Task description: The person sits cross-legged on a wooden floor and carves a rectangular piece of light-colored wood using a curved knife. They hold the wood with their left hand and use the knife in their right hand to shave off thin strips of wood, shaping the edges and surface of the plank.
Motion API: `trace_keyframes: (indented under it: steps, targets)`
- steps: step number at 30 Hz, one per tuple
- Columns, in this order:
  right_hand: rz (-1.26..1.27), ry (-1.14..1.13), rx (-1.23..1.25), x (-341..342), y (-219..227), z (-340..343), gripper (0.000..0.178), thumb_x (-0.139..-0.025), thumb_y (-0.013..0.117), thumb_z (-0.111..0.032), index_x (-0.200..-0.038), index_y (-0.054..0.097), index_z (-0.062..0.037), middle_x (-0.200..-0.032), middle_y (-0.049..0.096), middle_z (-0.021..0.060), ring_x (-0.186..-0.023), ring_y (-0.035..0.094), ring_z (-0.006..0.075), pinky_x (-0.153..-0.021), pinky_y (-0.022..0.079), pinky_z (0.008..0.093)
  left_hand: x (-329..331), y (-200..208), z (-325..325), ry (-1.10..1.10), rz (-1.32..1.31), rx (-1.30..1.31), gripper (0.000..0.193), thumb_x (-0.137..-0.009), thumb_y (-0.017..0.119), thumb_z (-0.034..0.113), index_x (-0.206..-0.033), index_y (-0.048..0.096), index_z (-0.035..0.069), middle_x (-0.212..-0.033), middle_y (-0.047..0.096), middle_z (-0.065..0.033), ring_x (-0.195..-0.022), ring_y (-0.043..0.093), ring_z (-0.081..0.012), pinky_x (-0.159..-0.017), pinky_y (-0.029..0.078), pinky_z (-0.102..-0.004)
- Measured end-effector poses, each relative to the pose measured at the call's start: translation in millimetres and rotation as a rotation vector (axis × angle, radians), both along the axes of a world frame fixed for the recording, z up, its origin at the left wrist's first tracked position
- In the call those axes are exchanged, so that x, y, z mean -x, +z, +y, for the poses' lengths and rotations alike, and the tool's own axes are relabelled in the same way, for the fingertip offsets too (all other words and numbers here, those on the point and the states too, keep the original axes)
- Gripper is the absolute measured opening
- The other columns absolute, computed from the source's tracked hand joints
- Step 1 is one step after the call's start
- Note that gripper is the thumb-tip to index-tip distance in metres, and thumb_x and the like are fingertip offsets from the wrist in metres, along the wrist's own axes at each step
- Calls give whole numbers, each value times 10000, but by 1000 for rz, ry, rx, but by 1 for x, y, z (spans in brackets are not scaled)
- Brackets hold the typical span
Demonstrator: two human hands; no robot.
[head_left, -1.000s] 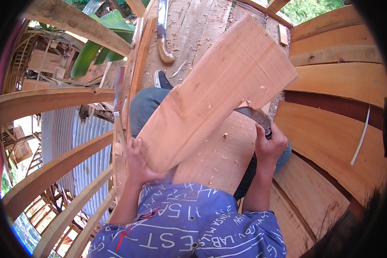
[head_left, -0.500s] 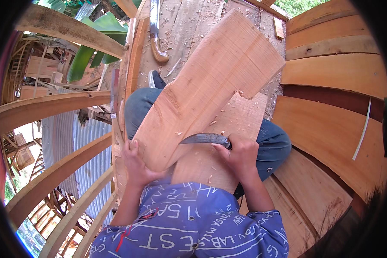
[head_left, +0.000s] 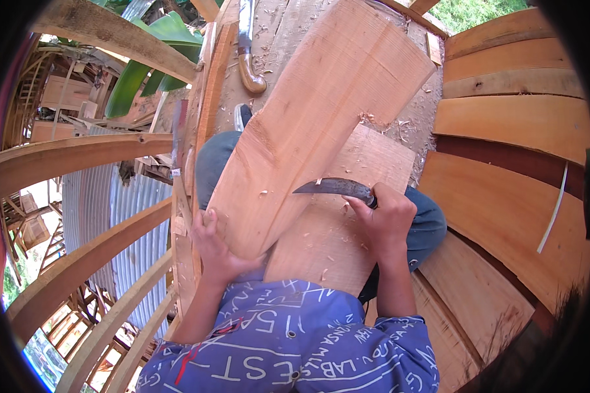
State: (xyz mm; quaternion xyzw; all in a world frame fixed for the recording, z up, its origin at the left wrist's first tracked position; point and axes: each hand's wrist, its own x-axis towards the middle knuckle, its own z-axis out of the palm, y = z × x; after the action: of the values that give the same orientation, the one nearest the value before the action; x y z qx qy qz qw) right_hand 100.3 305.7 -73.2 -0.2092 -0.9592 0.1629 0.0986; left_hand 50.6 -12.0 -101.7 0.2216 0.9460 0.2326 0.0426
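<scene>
A long, pale reddish-brown board (head_left: 328, 85) slants across my lap, its narrower end near me. At its near left corner my left hand (head_left: 219, 252) grips the end, thumb along the near edge and fingers at the side. My right hand (head_left: 388, 213) is closed around the handle of a knife with a short, curved dark blade (head_left: 337, 186). The blade points left, its tip over the board's right edge; I cannot tell whether it touches. Beneath lies a second board (head_left: 334, 229), sprinkled with shavings. More curled shavings (head_left: 372, 119) sit at a notch in the upper board's right side.
A long blade with a hooked wooden handle (head_left: 252, 75) lies beyond my left knee. Wooden rails (head_left: 78, 157) run along the left, with corrugated metal sheets (head_left: 141, 216) below. Wide planks (head_left: 505, 203) line the right side. Shavings are scattered over the floor (head_left: 285, 33).
My right hand has moved right and slightly away from me with the knife, drawing the blade off the upper board's face toward its edge. My left hand stays at the board's end.
</scene>
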Motion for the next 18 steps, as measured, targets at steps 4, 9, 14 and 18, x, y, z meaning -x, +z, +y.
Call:
trace_keyframes:
  steps: [4,9,14,18]
  targets:
    - [86,-478,170,-2,-8,67,533,-827,694,-472,-649,557,12,-538,539,175,-471,516,344,-462,378,396,1,-2,-3,-19,-6,-36,1258,-410,866,582,-1406,249,121,-1325,324,-273,-1233,355,-456,-998,291,-563]
    - [152,-395,243,-2,26,66,461,-831,709,-391,-657,570,13,-537,536,168,-467,496,332,-467,379,384,0,-13,-13,-58,-42,-28,1359,-418,861,599,-1467,189,56,-1414,240,-300,-1321,273,-457,-1075,250,-556]
    - [-55,104,220,-14,14,-13,486,-740,752,-480,-614,561,-51,-525,533,116,-495,581,300,-463,431,384,1,-9,-9,-46,-36,-49,1335,-416,874,586,-1455,202,85,-1386,261,-290,-1299,294,-463,-1050,269,-563]
    - [-59,196,204,-8,2,-26,528,-711,747,-542,-596,546,-67,-518,526,97,-485,580,285,-453,436,379,2,-9,-13,-23,-82,-58,1316,-418,880,575,-1446,215,93,-1376,269,-299,-1283,310,-472,-1036,281,-576]
